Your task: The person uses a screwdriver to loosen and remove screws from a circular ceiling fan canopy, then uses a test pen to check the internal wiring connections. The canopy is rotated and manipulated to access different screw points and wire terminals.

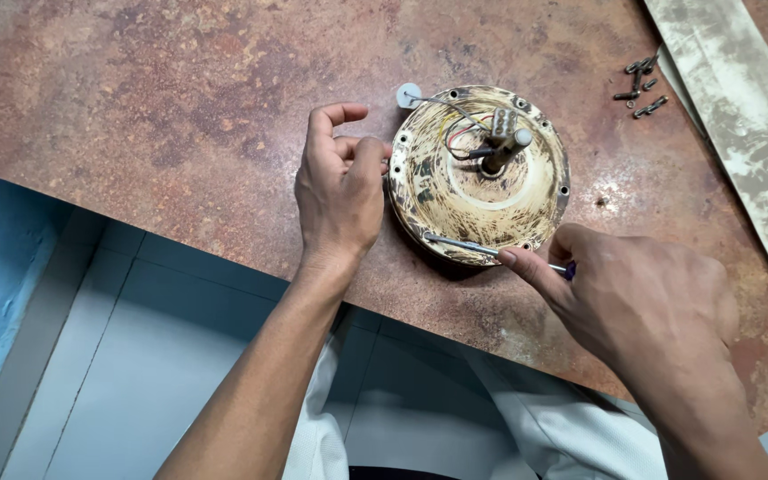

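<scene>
Item: your right hand [646, 302], grip clenched around a screwdriver [473, 246] with a thin metal shaft and a bit of purple handle showing by the fingers; forefinger laid along the shaft, tip of the tool resting on the near rim of the fan motor housing [477, 178]. Item: your left hand [341, 191], fingers curled and pressed against the left edge of that housing, forefinger raised clear; whether this grip actually pinches the rim or only braces it cannot be told, as the fingertips are hidden behind the hand. Item: fan motor housing, round, cream and heavily worn, lying flat on the tabletop [180, 98] between your two hands, touching the left one and just ahead of the right. Fittings: a short central shaft [501, 151] standing up and leaning slightly, with red, yellow and dark wires [460, 132] looped beside it; a small white round part [408, 94] at the far left rim, joined by a wire. Item: fan blade [744, 116], dirty white, lying at the far right of the tabletop, well apart from both hands. Item: loose screws [640, 87], a small cluster just left of the blade. Surface: mottled rust-brown tabletop, its near edge running diagonally under your forearms.
</scene>
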